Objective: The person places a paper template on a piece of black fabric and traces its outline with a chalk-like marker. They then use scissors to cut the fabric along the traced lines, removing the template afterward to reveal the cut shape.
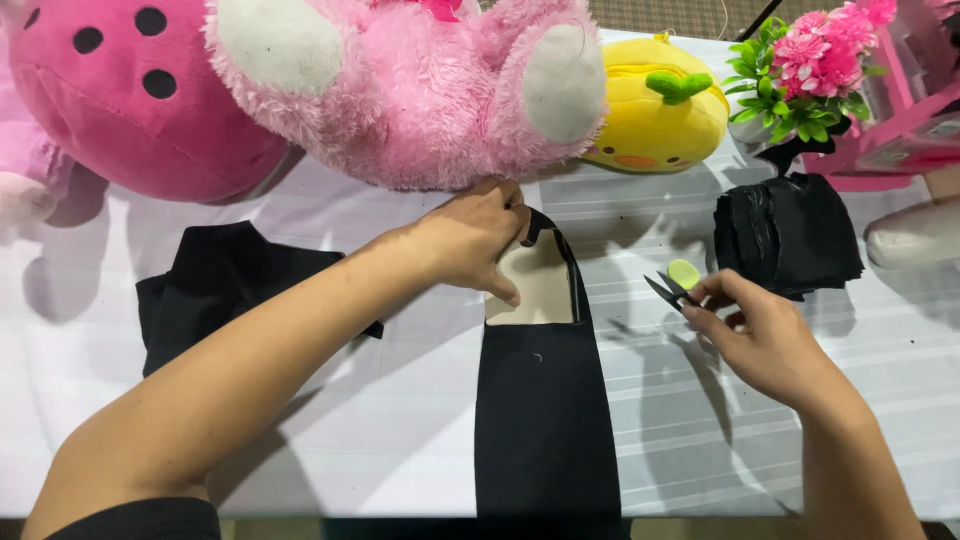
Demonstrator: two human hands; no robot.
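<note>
- Head view, we look straight down at the worktop (pixel 400 440), covered in white cloth with faint stripes.
- Long black fabric strip (pixel 545 420) lies centre, long axis running from the near edge away from us; its far end is folded open, showing a beige card template (pixel 540 285) tucked inside.
- Our left hand (pixel 470 240) rests on that far end, fingers bent and pressing the fold and the card's left edge flat; it grips nothing, just pins.
- Our right hand (pixel 760 335) sits to the right of the strip, clear of it, closed around small thread snips (pixel 668 285) with black blades and a pale green handle; blade tips point left toward the card.
- So the left hand is on the fabric, the right is near but not touching; the open stretch of cloth between snips and strip has nothing in it.
- Second black fabric piece (pixel 225 290) lies left, partly under our left forearm.
- Stack of cut black pieces (pixel 790 235) sits far right, just beyond the right hand.
- Behind the strip's far end: pink plush bear (pixel 420 90) almost touching the left hand, pink spotted plush (pixel 130 90) at left, yellow chick plush (pixel 665 110), pot of pink artificial flowers (pixel 815 60).
- Whether the snips' blades are parted we cannot tell.
</note>
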